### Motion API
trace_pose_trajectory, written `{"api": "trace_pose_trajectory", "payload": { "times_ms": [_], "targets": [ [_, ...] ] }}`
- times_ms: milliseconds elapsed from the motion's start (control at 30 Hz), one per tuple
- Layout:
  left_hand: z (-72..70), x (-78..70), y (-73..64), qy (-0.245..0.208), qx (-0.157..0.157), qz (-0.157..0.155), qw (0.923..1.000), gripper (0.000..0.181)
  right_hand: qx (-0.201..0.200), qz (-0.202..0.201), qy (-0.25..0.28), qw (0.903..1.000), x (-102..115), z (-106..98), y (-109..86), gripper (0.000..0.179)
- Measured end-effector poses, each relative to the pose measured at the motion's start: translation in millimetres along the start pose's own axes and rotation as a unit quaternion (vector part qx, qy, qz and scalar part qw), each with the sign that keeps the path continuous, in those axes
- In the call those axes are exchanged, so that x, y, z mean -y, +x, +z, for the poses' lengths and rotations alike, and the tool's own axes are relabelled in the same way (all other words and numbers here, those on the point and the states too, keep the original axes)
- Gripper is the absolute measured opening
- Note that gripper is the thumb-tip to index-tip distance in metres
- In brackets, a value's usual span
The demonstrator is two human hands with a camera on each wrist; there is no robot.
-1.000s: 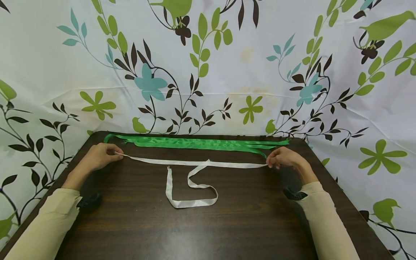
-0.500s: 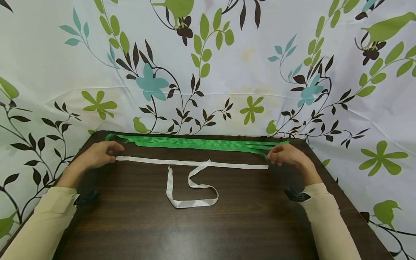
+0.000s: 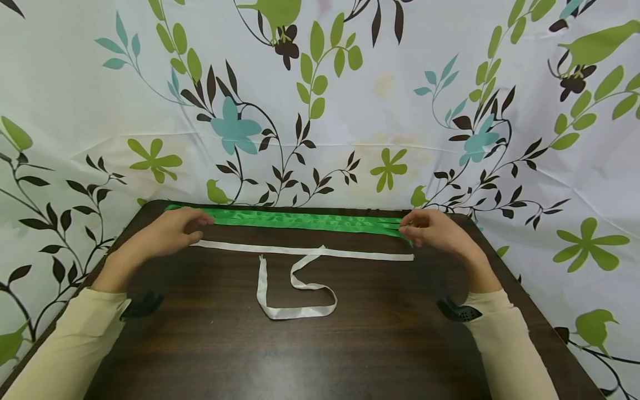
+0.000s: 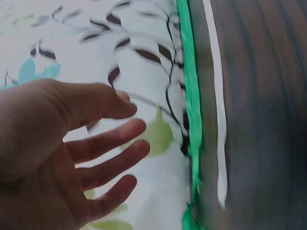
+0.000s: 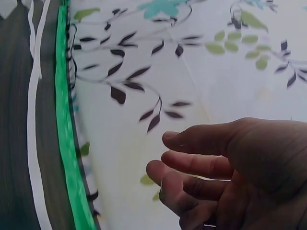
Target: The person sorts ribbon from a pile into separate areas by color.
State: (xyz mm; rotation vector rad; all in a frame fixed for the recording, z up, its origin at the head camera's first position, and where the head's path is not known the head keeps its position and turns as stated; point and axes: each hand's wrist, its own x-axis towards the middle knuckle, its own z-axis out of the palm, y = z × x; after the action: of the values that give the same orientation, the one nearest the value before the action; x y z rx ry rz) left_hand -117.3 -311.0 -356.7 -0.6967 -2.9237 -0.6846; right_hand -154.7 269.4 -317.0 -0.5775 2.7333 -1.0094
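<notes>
A white ribbon point(image 3: 360, 255) lies straight across the dark table in the head view. Just behind it, several green ribbons point(image 3: 305, 220) are stretched out side by side along the table's far edge. My left hand point(image 3: 167, 233) hovers at the left end of these ribbons, overlapping both in this view. Its fingers point(image 4: 112, 160) are loosely spread and hold nothing. Over the right end of the green ribbons is my right hand point(image 3: 436, 229), fingers gently bent. Between its thumb and fingers point(image 5: 201, 165) nothing shows.
Nearer the middle of the table point(image 3: 320, 361), another white ribbon point(image 3: 300, 314) lies in a bent, looping shape, one end meeting the straight white ribbon. Behind the table hangs a white cloth point(image 3: 350, 128) printed with leaves, flowers and birds.
Both hands have let go of the straight white ribbon's ends, which now rests on the table. The left hand has moved right and the right hand slightly left, over the green ribbons.
</notes>
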Motion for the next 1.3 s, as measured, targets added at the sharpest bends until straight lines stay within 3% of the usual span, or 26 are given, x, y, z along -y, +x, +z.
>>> {"api": "trace_pose_trajectory", "payload": {
  "times_ms": [167, 300, 467, 667, 767, 900, 1133, 1300],
  "targets": [
    [6.2, -32.8, 5.9, -0.016, 0.013, 0.051, 0.9985, 0.028, -0.022, -0.082, -0.028, 0.9960, 15, 13, -2.1, 0.021],
    [8.5, -55.8, 7.0, -0.026, 0.016, 0.082, 0.9962, 0.025, -0.025, -0.162, -0.064, 0.9844, 26, 24, -1.5, 0.017],
    [16.0, -77.2, 5.7, -0.047, 0.050, 0.125, 0.9898, 0.025, 0.014, -0.210, -0.058, 0.9758, 39, 39, 1.4, 0.017],
    [44.2, -98.9, 7.1, -0.073, 0.092, 0.185, 0.9758, 0.029, 0.079, -0.257, -0.053, 0.9618, 44, 60, 9.5, 0.021],
    [60.5, -110.1, 8.0, -0.094, 0.116, 0.205, 0.9673, 0.025, 0.106, -0.261, -0.081, 0.9561, 45, 66, 9.1, 0.026],
    [78.1, -119.7, 6.4, -0.092, 0.138, 0.208, 0.9640, 0.017, 0.150, -0.239, -0.115, 0.9525, 47, 74, 5.8, 0.034],
    [94.4, -122.7, -0.2, -0.041, 0.177, 0.189, 0.9652, 0.033, 0.178, -0.254, -0.191, 0.9315, 54, 109, 5.6, 0.043],
    [99.7, -126.8, -1.3, 0.010, 0.177, 0.196, 0.9644, 0.040, 0.186, -0.261, -0.225, 0.9201, 58, 133, 5.8, 0.046]
  ]
}}
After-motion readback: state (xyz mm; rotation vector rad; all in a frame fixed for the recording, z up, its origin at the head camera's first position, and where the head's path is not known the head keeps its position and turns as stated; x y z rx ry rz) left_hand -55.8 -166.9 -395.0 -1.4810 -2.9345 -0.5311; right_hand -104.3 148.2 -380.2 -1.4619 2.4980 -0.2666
